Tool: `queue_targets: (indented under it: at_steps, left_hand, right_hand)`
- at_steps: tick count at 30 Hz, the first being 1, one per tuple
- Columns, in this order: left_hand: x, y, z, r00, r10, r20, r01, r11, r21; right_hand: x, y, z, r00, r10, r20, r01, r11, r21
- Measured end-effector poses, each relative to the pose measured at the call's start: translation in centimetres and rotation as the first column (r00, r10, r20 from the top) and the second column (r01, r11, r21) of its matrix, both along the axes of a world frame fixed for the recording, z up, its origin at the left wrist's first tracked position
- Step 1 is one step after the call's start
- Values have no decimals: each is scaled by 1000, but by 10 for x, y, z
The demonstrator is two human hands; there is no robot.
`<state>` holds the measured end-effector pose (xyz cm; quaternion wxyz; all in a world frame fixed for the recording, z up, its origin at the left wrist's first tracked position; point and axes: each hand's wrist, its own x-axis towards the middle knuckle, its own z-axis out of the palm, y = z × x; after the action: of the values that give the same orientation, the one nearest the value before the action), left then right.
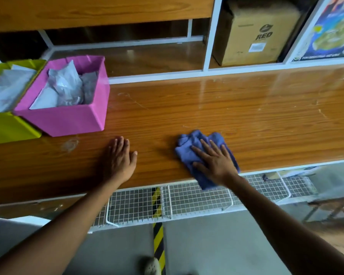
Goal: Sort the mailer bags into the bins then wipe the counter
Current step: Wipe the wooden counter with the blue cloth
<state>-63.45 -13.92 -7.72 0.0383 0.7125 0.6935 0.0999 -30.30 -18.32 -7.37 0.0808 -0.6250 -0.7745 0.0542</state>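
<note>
1. Two hands are on the wooden counter (pixel 246 116), both palm down near its near edge.
2. My left hand (pixel 120 155) lies flat on bare wood, fingers straight and close together, holding nothing.
3. My right hand (pixel 214 161) presses on a crumpled blue cloth (pixel 189 143), fingers straight and spread. They lie on top of the cloth and are not curled round it.
4. I see the cloth to the right of the left hand and well apart from it. One corner hangs over the near edge of the counter.
5. A pink bin (pixel 68 120) stands on the far left of the counter with grey mailer bags (pixel 68 84) bunched inside.
6. A yellow-green bin (pixel 6 130) sits just left of it, touching or nearly so, with more grey mailer bags in it (pixel 6 86).
7. A cardboard box (pixel 260 32) stands on the far shelf at the right, beside a coloured poster (pixel 334 30).
8. Below the counter I see a white wire shelf (pixel 137 205), and on the floor a strip of black-and-yellow tape (pixel 158 235).
</note>
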Motion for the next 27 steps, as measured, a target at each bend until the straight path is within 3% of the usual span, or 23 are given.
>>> queue_targets:
  at_steps: [2, 5, 7, 9, 11, 13, 14, 17, 19, 21, 23, 25, 27]
  left_hand:
    - [0, 2, 1, 1000, 1, 11, -1, 1000, 25]
    - [-4, 4, 0, 999, -12, 41, 11, 999, 33]
    - [-8, 4, -1, 996, -50, 71, 48, 999, 23]
    - [-17, 5, -1, 983, -128, 133, 128, 992, 3]
    - [-38, 7, -3, 951, -269, 149, 273, 962, 0]
    - [-70, 7, -3, 911, -393, 123, 396, 918, -1]
    - [-89, 5, -2, 899, -424, 109, 426, 905, 8]
    - [-144, -5, 0, 911, -405, 76, 404, 914, 31]
    - [-172, -10, -1, 940, -333, 72, 329, 942, 61]
    - [-183, -11, -2, 967, -234, 103, 225, 970, 92]
    - [-183, -9, -2, 976, -160, 145, 143, 982, 122]
    - [-181, -10, -1, 973, -129, 192, 99, 983, 156]
    - [-189, -10, 1, 961, -122, 248, 84, 984, 158]
  right_hand:
    - [35, 6, -1, 970, -243, -3, 243, 970, -9]
    - [2, 9, 0, 824, -567, -9, 565, 823, -63]
    - [-57, 9, 5, 789, -614, -27, 609, 788, -92]
    - [-118, 2, 6, 900, -434, -29, 429, 898, -100]
    - [-158, -10, 7, 991, -135, 7, 135, 985, -105]
    - [-161, -15, 9, 997, 77, 18, -75, 995, -72]
    - [-150, -13, 8, 996, 88, 14, -87, 996, -30]
    - [-114, 10, 3, 972, -231, 53, 234, 970, -70]
    - [-125, 21, 6, 862, -506, 6, 503, 855, -123]
    - [-177, 25, 10, 751, -660, -35, 647, 745, -160]
    - [-250, 17, 10, 834, -550, -42, 540, 830, -141]
    - [-314, -2, 4, 977, -212, -20, 210, 975, -77]
    - [-330, -8, 3, 992, 125, 12, -124, 990, -68]
